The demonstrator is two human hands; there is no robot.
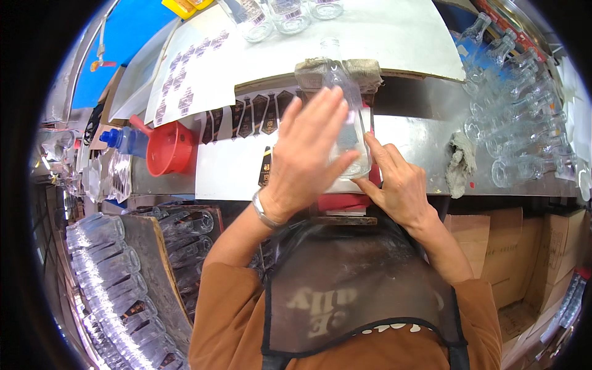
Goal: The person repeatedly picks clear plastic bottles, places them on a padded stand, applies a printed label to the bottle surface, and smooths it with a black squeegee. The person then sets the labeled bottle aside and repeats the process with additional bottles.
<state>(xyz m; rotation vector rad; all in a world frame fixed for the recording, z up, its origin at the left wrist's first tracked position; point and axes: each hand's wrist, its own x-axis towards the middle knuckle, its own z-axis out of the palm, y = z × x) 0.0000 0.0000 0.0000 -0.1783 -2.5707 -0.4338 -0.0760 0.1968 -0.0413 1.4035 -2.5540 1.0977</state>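
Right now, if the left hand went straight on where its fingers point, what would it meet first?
Likely the clear glass bottle, at its shoulder or neck, near the grey cloth. Whether the left hand touches the bottle is hard to tell.

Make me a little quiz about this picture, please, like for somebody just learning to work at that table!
1. True or false: the red plastic dipper is left of the clear glass bottle at the person's hands.
2. Which hand is spread out flat over that bottle?
3. Fill in the blank: on the shiny grey metal table, just left of the row of slanting clear glass bottles at the far right, lies a crumpled grey ____.

Key:
1. True.
2. The left hand.
3. Cloth.
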